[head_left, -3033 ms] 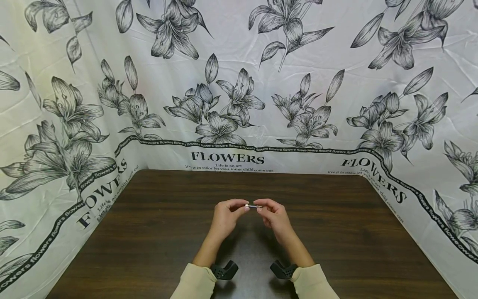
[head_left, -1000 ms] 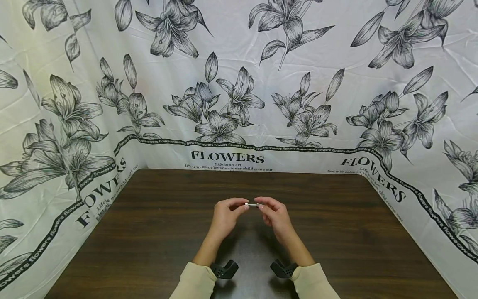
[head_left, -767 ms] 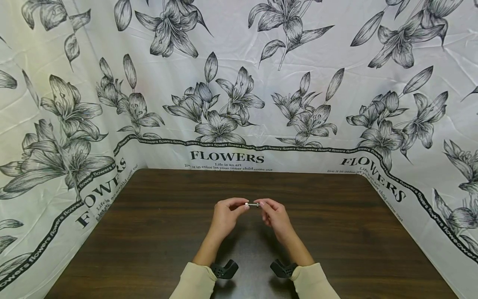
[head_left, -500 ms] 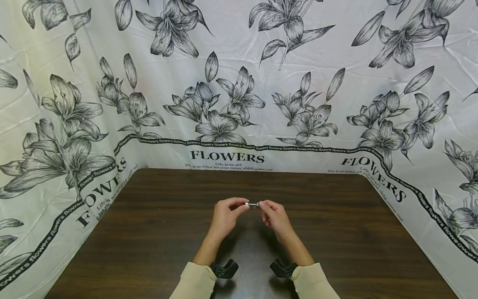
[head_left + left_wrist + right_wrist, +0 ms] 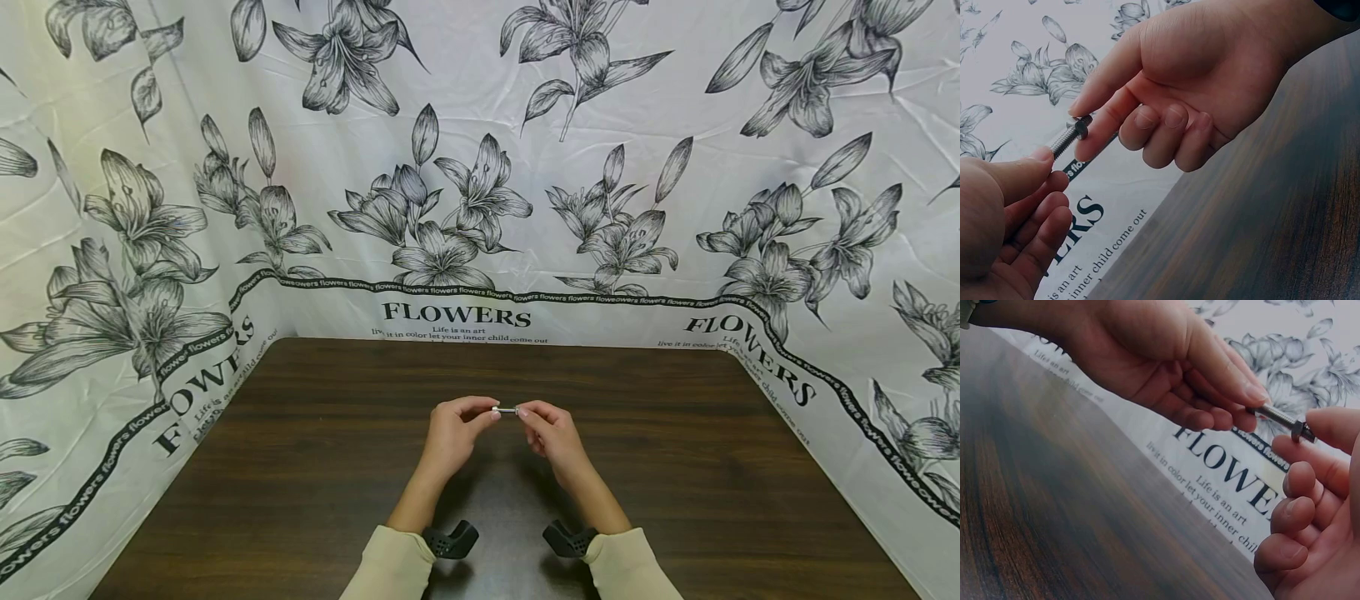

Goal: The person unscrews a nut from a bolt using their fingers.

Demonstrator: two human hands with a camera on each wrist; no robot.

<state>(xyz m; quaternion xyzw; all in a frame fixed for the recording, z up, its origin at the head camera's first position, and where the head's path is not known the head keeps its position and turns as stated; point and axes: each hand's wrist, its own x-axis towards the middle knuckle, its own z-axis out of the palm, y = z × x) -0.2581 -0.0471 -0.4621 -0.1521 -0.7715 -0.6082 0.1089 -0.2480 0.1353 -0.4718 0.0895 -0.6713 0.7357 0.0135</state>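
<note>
A silver threaded bolt (image 5: 507,410) (image 5: 1064,142) (image 5: 1277,415) is held level between both hands above the table. My left hand (image 5: 449,439) (image 5: 1000,219) (image 5: 1166,362) pinches one end between thumb and fingers, which hide the bolt's head. Near the other end a hex nut (image 5: 1077,127) (image 5: 1298,431) sits around the thread. The thumb and index finger of my right hand (image 5: 555,439) (image 5: 1191,81) (image 5: 1316,500) are on either side of this nut, and its other fingers are curled in.
Both hands are over the middle of a dark wooden table (image 5: 337,500). A white cloth (image 5: 540,233) printed with flowers and lettering rises behind the table and along its sides. Black bands (image 5: 452,542) are at both wrists.
My right thumb and index finger have shifted slightly at the nut end over the last moments. My left hand keeps its grip and place.
</note>
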